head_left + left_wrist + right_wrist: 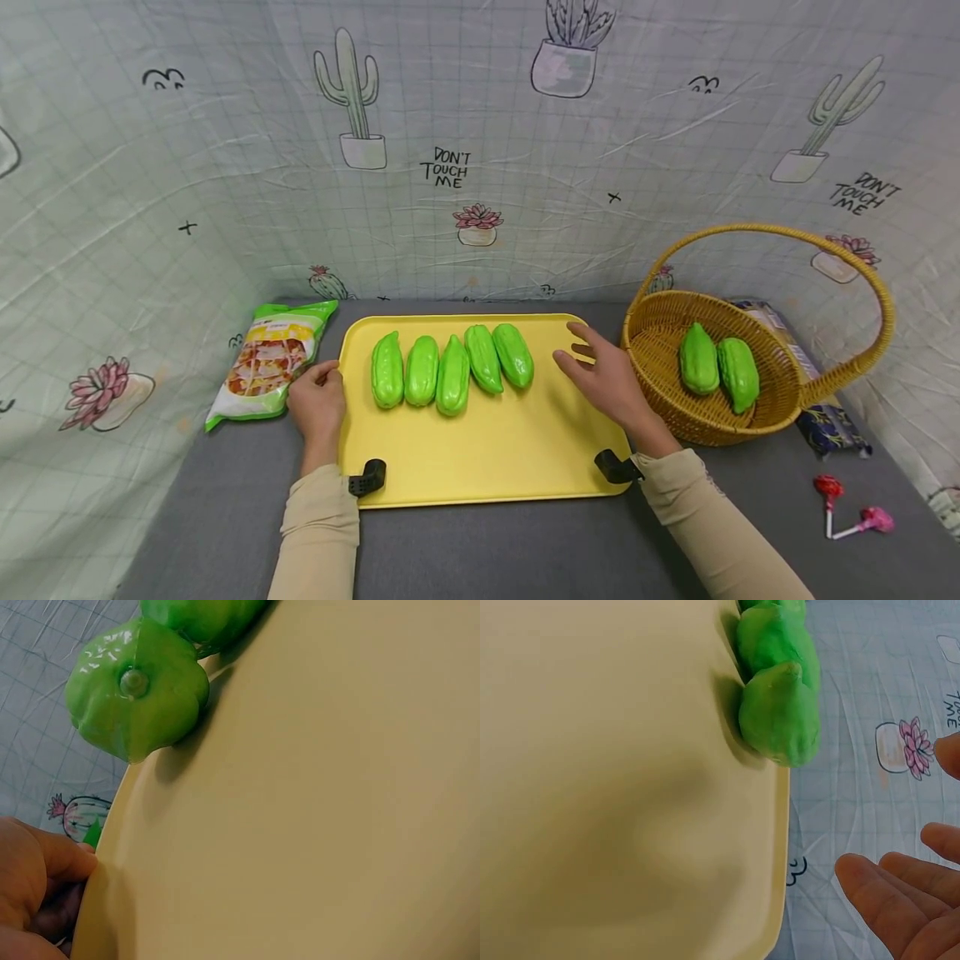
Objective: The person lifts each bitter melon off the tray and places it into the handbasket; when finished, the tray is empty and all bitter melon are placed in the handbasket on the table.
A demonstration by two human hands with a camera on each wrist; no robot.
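Note:
My left hand (318, 402) is at the left edge of a yellow tray (480, 458), its fingers curled and pinching the rim, as the left wrist view also shows. Several glossy green gourd-like vegetables (452, 377) lie side by side in a row on the tray's far left and middle. Over the tray's right part hovers my right hand (606, 375), fingers spread and holding nothing. It is nearest to the rightmost green vegetable (513, 356) and the wicker basket (660, 400). Inside that basket lie two more green vegetables (699, 360).
Left of the tray lies a green and white food packet (273, 362), close to my left hand. The basket's tall handle (888, 308) arches up at the right. Behind it is a dark patterned packet (832, 429). Two lollipops (828, 487) lie at the right front.

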